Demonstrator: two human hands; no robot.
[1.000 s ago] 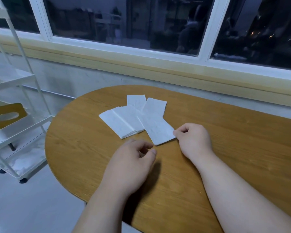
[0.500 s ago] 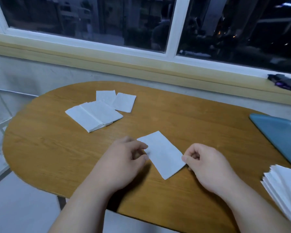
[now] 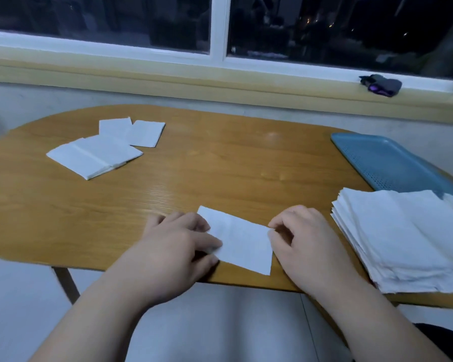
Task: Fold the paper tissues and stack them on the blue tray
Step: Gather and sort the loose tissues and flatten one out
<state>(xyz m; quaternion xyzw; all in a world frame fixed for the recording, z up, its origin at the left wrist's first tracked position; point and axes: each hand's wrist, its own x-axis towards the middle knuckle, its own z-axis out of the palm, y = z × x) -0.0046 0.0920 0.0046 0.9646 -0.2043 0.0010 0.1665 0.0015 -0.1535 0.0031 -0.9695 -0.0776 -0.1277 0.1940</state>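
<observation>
Both grips, left hand point(image 3: 178, 246) and right hand point(image 3: 306, 241), pinch opposite ends of the tissue point(image 3: 242, 242); match corners squarely before creasing.

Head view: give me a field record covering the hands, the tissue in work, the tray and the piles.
left hand: grips left end of the paper tissue
right hand: pinches its right edge
paper tissue: flat on the table, near edge, between the hands
blue tray: far right, perforated
tissue stack: right, at tray's near end; on it or not, unclear
loose tissues: far left, overlapping
window ledge: small dark object
</observation>
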